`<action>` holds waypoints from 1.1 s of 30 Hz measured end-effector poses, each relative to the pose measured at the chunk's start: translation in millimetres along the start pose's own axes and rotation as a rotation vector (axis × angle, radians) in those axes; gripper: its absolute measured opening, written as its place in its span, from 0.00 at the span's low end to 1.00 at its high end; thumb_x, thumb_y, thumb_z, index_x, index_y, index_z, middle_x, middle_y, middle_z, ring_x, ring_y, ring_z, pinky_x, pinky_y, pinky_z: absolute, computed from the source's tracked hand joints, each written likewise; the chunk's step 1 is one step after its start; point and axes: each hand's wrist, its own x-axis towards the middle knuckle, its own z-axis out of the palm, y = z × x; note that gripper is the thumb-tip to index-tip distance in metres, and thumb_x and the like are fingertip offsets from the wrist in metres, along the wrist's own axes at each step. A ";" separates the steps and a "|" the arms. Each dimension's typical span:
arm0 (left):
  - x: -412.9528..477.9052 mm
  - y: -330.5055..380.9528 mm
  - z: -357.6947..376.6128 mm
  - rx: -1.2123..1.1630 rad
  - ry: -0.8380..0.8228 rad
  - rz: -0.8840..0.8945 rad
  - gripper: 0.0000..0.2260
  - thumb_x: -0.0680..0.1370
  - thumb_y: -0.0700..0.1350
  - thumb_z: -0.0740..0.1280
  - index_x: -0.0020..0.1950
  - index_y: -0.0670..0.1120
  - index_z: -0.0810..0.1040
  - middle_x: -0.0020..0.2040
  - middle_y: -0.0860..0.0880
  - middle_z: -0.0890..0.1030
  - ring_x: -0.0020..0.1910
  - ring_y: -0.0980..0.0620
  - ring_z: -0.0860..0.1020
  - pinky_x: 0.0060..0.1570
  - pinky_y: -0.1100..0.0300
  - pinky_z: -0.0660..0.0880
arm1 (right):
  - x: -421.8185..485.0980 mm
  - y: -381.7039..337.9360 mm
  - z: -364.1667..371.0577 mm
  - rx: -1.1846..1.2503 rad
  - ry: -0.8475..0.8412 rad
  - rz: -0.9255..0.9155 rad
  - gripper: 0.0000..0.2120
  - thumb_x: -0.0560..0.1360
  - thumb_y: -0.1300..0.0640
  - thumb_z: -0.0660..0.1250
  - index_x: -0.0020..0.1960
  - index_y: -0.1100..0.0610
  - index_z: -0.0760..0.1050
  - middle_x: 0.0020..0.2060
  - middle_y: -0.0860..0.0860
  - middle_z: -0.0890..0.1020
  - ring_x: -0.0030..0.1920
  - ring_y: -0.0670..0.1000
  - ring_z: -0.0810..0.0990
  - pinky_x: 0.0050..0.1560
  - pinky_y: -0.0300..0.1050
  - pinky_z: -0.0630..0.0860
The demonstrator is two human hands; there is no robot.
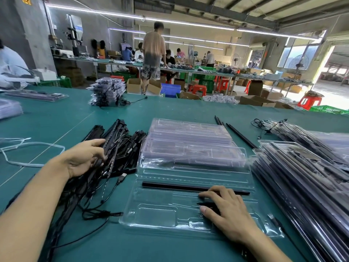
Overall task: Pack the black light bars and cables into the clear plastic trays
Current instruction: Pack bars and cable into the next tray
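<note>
An open tray [160, 223] is lying on the green worktop [66, 118] right in front of the person, with its lid half folding back toward a stack of empty trays [188, 133] just behind it. One bar [170, 185] is sitting in the far long slot of the tray.

The right grip [226, 210] is resting on the right part of the tray, fingers lying fairly flat and slightly spread, their tips covering the bar. A short black piece [204, 203] is showing between thumb and forefinger; whether the grip is pinching it or only pressing on it I cannot tell.

The left grip [85, 157] is reaching into the pile [120, 148] of bars and cables lying left of the trays, fingers and thumb curling round a few black strands of it. A cable plug [122, 176] is trailing out of the pile toward the tray.

Packed trays [302, 176] are standing stacked along the right edge, and a few loose bars [241, 137] are lying between them and the empty stack. A white cord [28, 148] is looping on the worktop at far left
</note>
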 end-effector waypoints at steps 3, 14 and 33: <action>7.3 -6.1 -7.7 -0.211 0.003 -0.010 0.15 0.79 0.35 0.56 0.63 0.45 0.73 0.50 0.43 0.76 0.39 0.49 0.72 0.37 0.56 0.71 | 0.2 -0.5 -0.3 -0.010 -0.002 0.000 0.30 0.70 0.26 0.42 0.67 0.32 0.63 0.58 0.30 0.60 0.61 0.38 0.60 0.60 0.41 0.54; 16.9 19.6 9.1 0.175 0.644 0.527 0.12 0.77 0.56 0.68 0.51 0.49 0.73 0.42 0.51 0.77 0.42 0.46 0.75 0.42 0.50 0.72 | -0.5 -1.2 -0.8 0.006 -0.019 0.024 0.28 0.71 0.26 0.44 0.67 0.32 0.63 0.57 0.29 0.59 0.61 0.37 0.60 0.61 0.40 0.56; -26.6 36.9 46.9 0.326 0.355 0.841 0.09 0.82 0.53 0.63 0.50 0.49 0.68 0.32 0.49 0.81 0.25 0.53 0.79 0.26 0.64 0.73 | 69.3 -204.6 -12.4 0.588 -0.054 -0.317 0.27 0.79 0.45 0.63 0.76 0.45 0.61 0.64 0.54 0.77 0.64 0.54 0.74 0.66 0.53 0.71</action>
